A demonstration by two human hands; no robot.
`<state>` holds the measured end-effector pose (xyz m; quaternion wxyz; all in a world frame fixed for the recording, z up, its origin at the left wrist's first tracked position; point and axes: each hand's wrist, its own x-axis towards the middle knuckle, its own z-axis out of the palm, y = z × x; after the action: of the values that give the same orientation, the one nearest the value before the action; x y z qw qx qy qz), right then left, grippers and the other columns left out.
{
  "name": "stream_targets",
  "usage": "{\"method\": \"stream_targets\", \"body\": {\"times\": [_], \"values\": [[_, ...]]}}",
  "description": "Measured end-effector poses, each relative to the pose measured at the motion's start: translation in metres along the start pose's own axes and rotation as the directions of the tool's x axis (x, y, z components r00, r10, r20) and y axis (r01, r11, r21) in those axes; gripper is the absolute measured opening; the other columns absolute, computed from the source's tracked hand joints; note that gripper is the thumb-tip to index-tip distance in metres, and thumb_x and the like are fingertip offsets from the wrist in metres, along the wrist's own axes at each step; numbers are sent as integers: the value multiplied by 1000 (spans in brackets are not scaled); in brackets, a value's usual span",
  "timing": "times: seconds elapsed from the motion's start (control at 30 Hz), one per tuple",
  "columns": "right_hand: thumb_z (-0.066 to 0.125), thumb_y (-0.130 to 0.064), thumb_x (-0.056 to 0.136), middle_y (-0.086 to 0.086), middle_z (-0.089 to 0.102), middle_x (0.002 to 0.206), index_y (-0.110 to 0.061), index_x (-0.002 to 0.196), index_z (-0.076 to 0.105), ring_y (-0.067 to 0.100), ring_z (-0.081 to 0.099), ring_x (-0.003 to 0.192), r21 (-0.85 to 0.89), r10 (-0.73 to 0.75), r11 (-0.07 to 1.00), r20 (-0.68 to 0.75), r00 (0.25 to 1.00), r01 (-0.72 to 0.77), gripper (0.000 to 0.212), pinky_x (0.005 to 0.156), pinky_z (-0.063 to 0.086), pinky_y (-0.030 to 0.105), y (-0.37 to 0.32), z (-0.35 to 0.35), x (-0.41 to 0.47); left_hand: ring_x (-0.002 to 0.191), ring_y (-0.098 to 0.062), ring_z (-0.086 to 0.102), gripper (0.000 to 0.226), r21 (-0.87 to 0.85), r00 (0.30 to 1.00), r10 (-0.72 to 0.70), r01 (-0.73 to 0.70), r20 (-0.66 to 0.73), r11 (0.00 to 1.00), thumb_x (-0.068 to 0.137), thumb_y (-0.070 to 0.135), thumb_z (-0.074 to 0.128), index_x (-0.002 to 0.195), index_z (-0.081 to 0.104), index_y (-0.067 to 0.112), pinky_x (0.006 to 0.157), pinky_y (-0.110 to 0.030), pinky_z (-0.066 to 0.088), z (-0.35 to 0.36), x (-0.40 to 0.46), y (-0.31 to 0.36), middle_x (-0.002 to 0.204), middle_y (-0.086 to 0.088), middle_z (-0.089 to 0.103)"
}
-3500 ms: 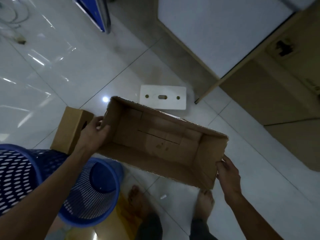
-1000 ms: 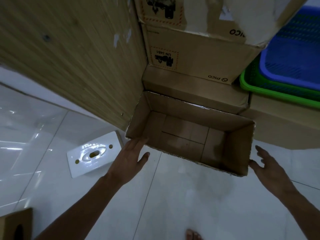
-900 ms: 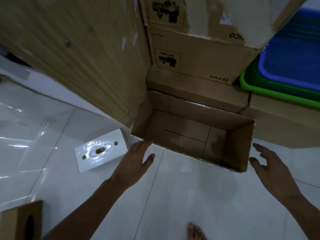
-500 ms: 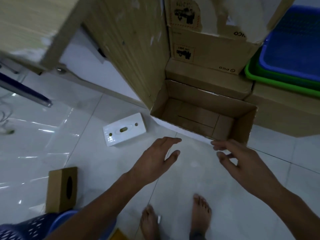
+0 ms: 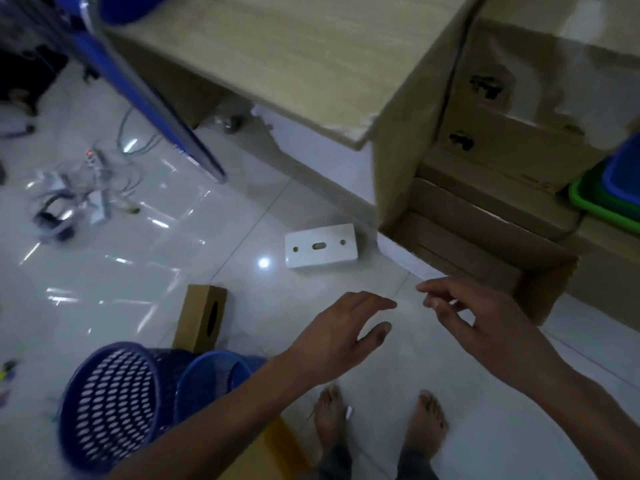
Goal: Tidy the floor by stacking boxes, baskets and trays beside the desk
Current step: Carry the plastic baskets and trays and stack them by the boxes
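Now | hands [image 5: 415,327] empty | open carton [image 5: 540,292] against desk [image 5: 391,174]

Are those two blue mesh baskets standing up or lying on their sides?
Lying on their sides. The larger blue mesh basket and smaller blue mesh basket both show open mouths facing sideways.

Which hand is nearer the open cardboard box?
Right. The right hand hovers just in front of the open cardboard box; the left hand is farther left.
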<state>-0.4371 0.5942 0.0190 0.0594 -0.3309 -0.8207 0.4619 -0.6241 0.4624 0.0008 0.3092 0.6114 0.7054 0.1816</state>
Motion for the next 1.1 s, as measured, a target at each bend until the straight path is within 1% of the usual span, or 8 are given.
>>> {"method": "stream_targets", "body": {"times": [0.1, 0.2, 0.3, 0.4, 0.5, 0.67, 0.83, 1.1], "values": [[41, -51, 82, -37, 52, 103, -54, 104, 47, -5, 57, 95, -33, -32, 999, 102, 994, 36, 24, 70, 39, 6, -26, 19, 10, 119, -10, 50, 39, -27, 994, -90, 89, -65, 996, 99, 37, 43, 134, 50, 23, 97, -21, 41, -16, -35, -14, 134, 4, 55], [40, -54, 90, -28, 65, 96, -49, 108, 54, -3, 61, 93, -46, -88, 994, 188, 978, 98, 23, 70, 44, 6, -53, 41, 22, 120, -11, 49, 38, -76, 969, -208, 200, -136, 977, 99, 38, 43, 134, 51, 24, 97, -26, 44, -27, -72, -32, 134, 5, 55], [46, -47, 94, -30, 62, 105, -50, 108, 55, -8, 60, 94, -31, -127, 989, 281, 951, 141, 17, 72, 42, 2, -78, 67, 37, 118, -9, 48, 36, -171, 920, -339, 308, -196, 936, 99, 37, 45, 132, 52, 24, 96, -25, 43, -35, -112, -52, 131, 6, 56], [39, -58, 92, -33, 61, 103, -51, 110, 54, -10, 57, 99, -51, -151, 982, 373, 915, 183, 24, 75, 41, 1, -97, 95, 50, 117, -3, 47, 34, -298, 822, -508, 433, -255, 850, 98, 39, 46, 129, 52, 27, 95, -22, 42, -35, -155, -70, 128, 12, 55], [42, -57, 89, -22, 68, 92, -51, 108, 54, -11, 57, 99, -64, -147, 978, 454, 879, 197, 24, 70, 44, 8, -107, 123, 65, 114, -2, 47, 33, -381, 708, -638, 523, -305, 762, 98, 39, 47, 127, 53, 27, 90, -18, 39, -25, -195, -84, 125, 12, 56], [42, -59, 88, -22, 68, 90, -60, 101, 53, -5, 62, 93, -119, -134, 961, 594, 793, 251, 16, 73, 45, 13, -121, 169, 83, 112, -6, 52, 41, -567, 508, -801, 576, -316, 588, 93, 43, 44, 125, 57, 21, 93, -25, 45, 7, -253, -102, 121, 7, 59], [56, -21, 94, -24, 67, 93, -59, 101, 51, -3, 63, 90, -150, -76, 952, 733, 677, 268, 39, 76, 46, 7, -130, 208, 90, 112, 0, 51, 30, -712, 330, -912, 577, -244, 399, 97, 31, 50, 125, 56, 22, 95, -23, 45, 48, -292, -109, 124, 8, 59], [58, -11, 93, -25, 67, 90, -44, 95, 60, -1, 64, 84, -194, -37, 886, 875, 483, 421, 33, 69, 46, 7, -156, 290, 74, 115, -3, 51, 32, -821, 125, -975, 526, -184, 223, 97, 32, 49, 126, 57, 21, 97, -21, 41, 93, -348, -100, 123, 10, 59]]}}
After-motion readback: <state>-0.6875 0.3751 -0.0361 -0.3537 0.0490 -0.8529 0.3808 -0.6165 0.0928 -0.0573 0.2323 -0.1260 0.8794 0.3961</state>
